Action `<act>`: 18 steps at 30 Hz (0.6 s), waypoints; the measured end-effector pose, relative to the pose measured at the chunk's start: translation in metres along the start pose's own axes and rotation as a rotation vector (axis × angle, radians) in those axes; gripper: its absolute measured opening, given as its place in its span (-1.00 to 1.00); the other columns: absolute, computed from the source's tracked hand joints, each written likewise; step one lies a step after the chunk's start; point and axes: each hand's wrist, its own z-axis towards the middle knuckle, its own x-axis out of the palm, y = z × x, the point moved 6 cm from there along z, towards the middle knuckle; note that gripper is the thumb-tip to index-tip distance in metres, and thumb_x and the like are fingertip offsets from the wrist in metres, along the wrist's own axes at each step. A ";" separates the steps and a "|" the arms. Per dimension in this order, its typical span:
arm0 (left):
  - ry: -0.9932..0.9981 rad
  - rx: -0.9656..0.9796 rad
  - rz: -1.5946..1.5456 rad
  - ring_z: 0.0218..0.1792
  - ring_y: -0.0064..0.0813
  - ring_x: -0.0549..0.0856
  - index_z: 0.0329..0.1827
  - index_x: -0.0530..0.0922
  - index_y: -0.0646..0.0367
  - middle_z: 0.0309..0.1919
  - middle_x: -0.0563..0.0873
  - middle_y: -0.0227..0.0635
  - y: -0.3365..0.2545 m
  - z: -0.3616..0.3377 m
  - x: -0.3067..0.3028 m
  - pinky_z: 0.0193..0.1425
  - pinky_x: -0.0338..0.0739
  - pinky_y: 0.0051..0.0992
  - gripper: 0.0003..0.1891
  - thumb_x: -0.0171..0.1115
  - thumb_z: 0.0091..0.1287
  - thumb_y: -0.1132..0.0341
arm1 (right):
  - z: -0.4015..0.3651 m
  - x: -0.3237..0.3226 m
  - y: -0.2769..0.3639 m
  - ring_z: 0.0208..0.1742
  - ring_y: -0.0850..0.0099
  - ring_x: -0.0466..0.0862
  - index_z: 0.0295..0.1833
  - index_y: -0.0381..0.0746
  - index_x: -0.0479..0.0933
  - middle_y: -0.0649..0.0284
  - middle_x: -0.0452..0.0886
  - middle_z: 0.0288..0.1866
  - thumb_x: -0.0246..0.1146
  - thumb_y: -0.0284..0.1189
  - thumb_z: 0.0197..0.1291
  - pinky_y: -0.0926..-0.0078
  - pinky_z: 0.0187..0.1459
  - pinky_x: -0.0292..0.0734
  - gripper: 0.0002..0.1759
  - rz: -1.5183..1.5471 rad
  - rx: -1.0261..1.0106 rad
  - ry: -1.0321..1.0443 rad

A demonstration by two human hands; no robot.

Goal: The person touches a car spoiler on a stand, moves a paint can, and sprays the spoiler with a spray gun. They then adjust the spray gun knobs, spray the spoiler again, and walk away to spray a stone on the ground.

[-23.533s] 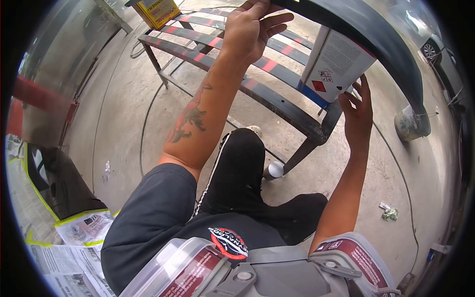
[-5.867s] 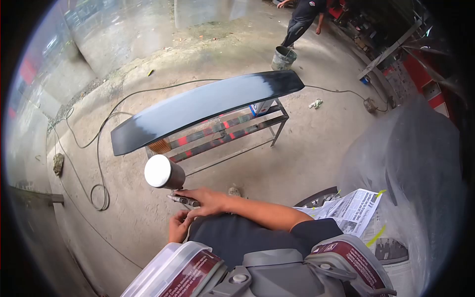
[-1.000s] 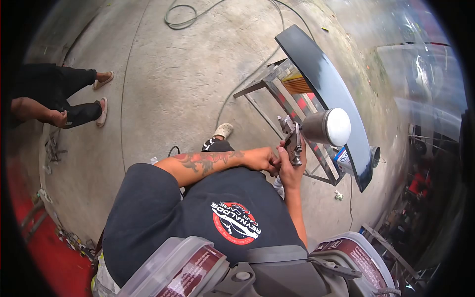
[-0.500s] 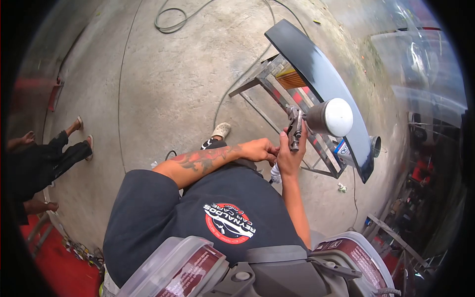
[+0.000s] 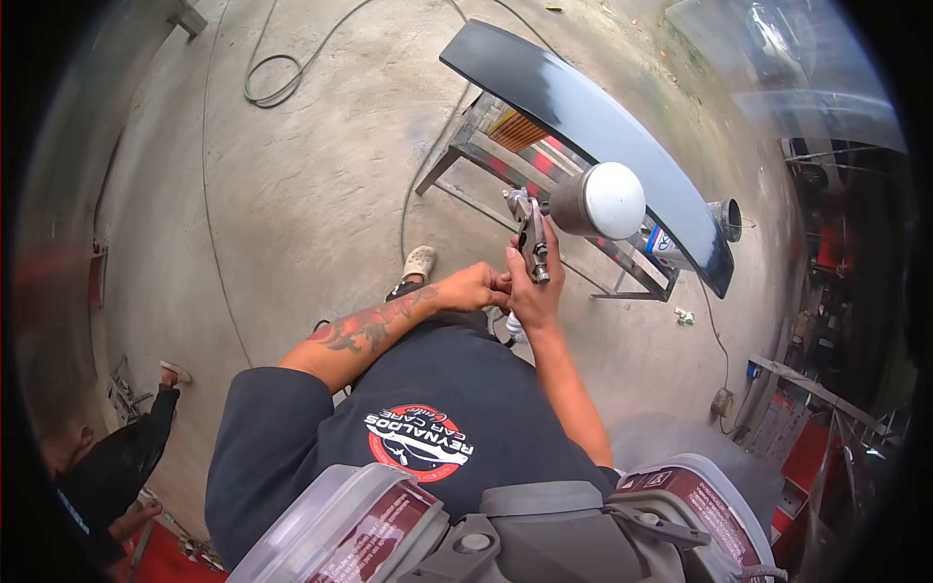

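Observation:
My right hand (image 5: 536, 296) is wrapped around the handle of a spray gun (image 5: 531, 238), held in front of my body. A grey paint cup (image 5: 575, 206) with a white lid (image 5: 616, 200) is joined to it and tilts to the right. My left hand (image 5: 479, 288) is closed beside the right one, low at the handle. What its fingers pinch is hidden. Beyond the gun lies a long, curved car panel (image 5: 622, 121), dark at its ends and lighter grey in the middle. It rests on a metal stand (image 5: 466, 155).
A blue-and-white can (image 5: 665, 247) and a metal pail (image 5: 725, 220) are by the panel's near end. Hoses (image 5: 275, 80) trail over the concrete floor (image 5: 321, 175). At the left edge is another person (image 5: 107, 476). A respirator (image 5: 544, 530) fills the bottom of the view.
My view has turned, so the panel and stand appear farther up and left. The other person appears lower at the left. Both hands keep nearly the same pose at the spray gun.

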 end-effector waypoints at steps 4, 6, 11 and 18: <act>0.115 -0.044 0.008 -0.19 -0.57 0.70 -0.08 0.74 0.30 -0.27 0.82 -0.32 0.001 0.010 0.017 0.05 0.56 -0.45 -0.80 0.38 0.33 0.36 | -0.017 -0.022 -0.014 -0.30 0.59 0.65 0.50 -0.16 0.30 0.22 0.66 -0.03 0.24 -0.64 0.27 0.61 -0.39 0.66 -0.32 0.032 0.060 -0.148; 0.143 -0.071 0.088 -0.20 -0.58 0.70 -0.11 0.74 0.30 -0.28 0.81 -0.33 0.010 0.016 0.021 0.03 0.56 -0.45 -0.82 0.38 0.34 0.37 | -0.022 -0.026 -0.016 -0.19 0.56 0.66 0.50 -0.17 0.32 0.21 0.66 0.02 0.24 -0.64 0.27 0.56 -0.25 0.65 -0.33 0.065 0.101 -0.140; 0.176 -0.077 0.088 -0.25 -0.63 0.67 -0.13 0.72 0.34 -0.33 0.80 -0.35 -0.001 0.012 0.028 -0.04 0.55 -0.46 -0.82 0.37 0.35 0.38 | -0.031 -0.030 -0.013 0.00 0.50 0.69 0.48 -0.19 0.36 0.20 0.67 0.11 0.24 -0.63 0.27 0.49 0.01 0.62 -0.35 0.152 0.204 -0.069; 0.398 -0.153 0.146 -0.20 -0.59 0.71 -0.04 0.70 0.32 -0.28 0.80 -0.30 -0.002 0.032 0.075 -0.04 0.58 -0.45 -0.78 0.35 0.37 0.36 | -0.072 -0.080 -0.023 -0.12 0.49 0.68 0.48 -0.24 0.28 0.18 0.62 0.00 0.22 -0.63 0.28 0.57 -0.29 0.67 -0.35 0.122 0.269 -0.441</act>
